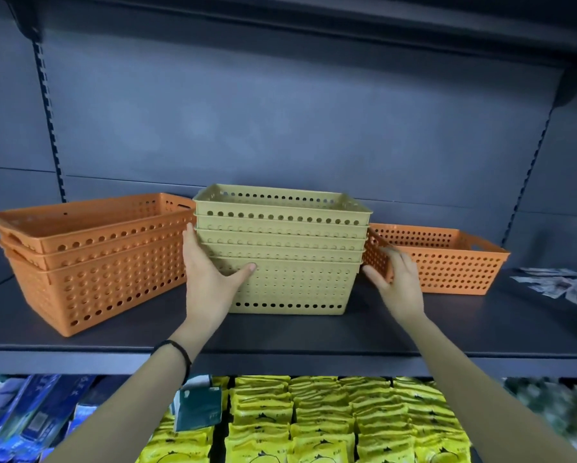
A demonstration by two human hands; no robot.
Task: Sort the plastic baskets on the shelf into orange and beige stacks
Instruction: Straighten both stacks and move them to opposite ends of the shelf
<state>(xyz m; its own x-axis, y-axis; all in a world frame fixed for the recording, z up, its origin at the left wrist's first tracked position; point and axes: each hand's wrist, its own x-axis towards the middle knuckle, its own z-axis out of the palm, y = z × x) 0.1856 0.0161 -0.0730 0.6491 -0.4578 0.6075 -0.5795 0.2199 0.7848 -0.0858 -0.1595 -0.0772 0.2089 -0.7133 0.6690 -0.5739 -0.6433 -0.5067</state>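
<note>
Dark grey metal shelving fills the view, with a flat shelf (pixel 447 325) carrying the baskets and a plain back panel behind them. At the shelf's middle stands the beige stack (pixel 280 255), five baskets nested, its front wall set back from the shelf's front edge, with bare shelf between. Toward the left end sits the orange stack (pixel 93 262), three nested baskets, its right side just beside the beige stack and angled so one corner comes near the front edge. Right of the beige stack lies a single orange basket (pixel 447 262), low and close to the back panel, its left end touching or almost touching the beige one.

The left hand (pixel 210 282) presses flat on the beige stack's left front corner, fingers along the side wall, thumb across the front; the grip is open, bracing rather than closing. The right hand (pixel 400 282) grips the near left end of the single orange basket, thumb under, fingers over its wall.

Bare shelf lies open in front of the single basket up to some loose papers (pixel 567 285) at the right end. Yellow packets (pixel 330 422) fill the tier below.
</note>
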